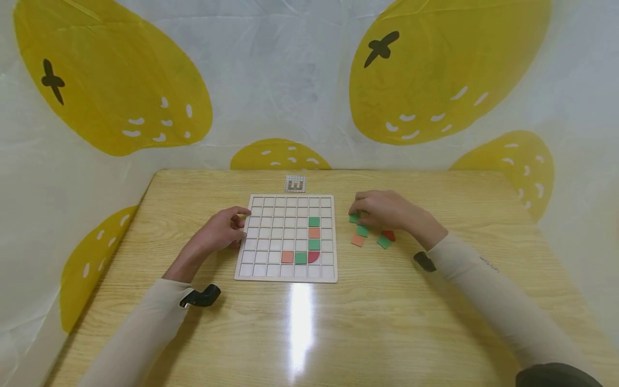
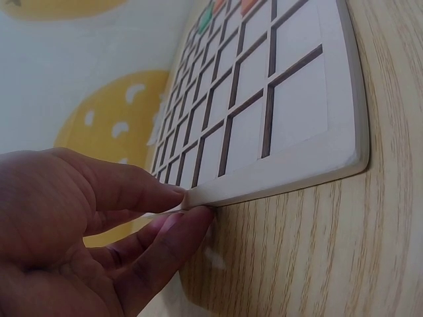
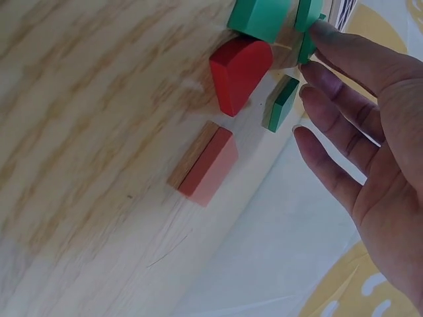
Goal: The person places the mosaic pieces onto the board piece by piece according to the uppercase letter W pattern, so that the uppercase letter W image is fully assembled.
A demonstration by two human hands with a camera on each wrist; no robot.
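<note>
Grid board (image 1: 261, 273) lies on the counter (image 1: 387, 322), well in from its side edges, with broad wood before it and a picture card (image 1: 295, 184) just beyond. Six tiles (image 1: 314, 233) sit in it: three green, two orange, one red. To its right are at least five loose tiles (image 1: 358, 241). Left wrist view: the left hand (image 2: 59, 218) clasps the rim, fingertips close together. Right wrist view: the right hand (image 3: 390, 129) has fingers apart, thumb at green tiles (image 3: 307, 13); whether it grips one, I cannot tell.
</note>
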